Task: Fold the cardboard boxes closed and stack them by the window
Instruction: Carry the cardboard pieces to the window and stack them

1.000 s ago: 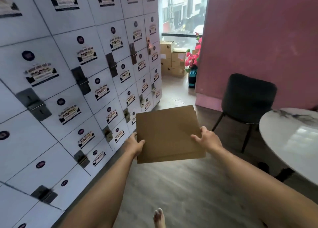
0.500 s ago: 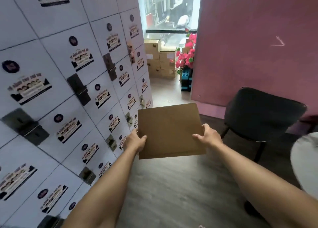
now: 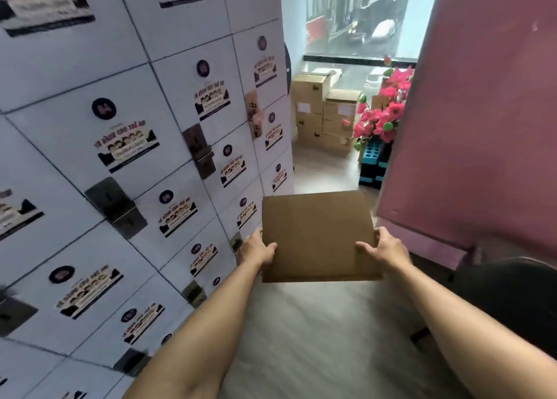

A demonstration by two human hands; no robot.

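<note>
The person holds a closed cardboard box (image 3: 316, 236) out in front at arm's length, one hand on each side. The left hand (image 3: 257, 249) clamps the box's left edge, its thumb lying across the top face and the remaining fingers hidden underneath; the right hand (image 3: 384, 248) does the same on the right edge, thumb on top. Both hands are closed on the box, and neither is free. The box shows a flat, plain top face, held roughly level, wider from side to side than it is deep. The relation that matters for the coming move is straight ahead: the stack (image 3: 325, 112) of brown boxes stands against the window (image 3: 361, 16) at the far end of the passage, well apart from the carried box and almost directly beyond it, slightly to the right. The route runs between the locker wall (image 3: 135, 127) on the left and the pink wall (image 3: 482, 97) on the right, with pink flowers (image 3: 382, 109) just right of the stack. Both hands lie equally near, so the carry probably stays two-handed. The box still has to be walked forward and set onto the stack.
</note>
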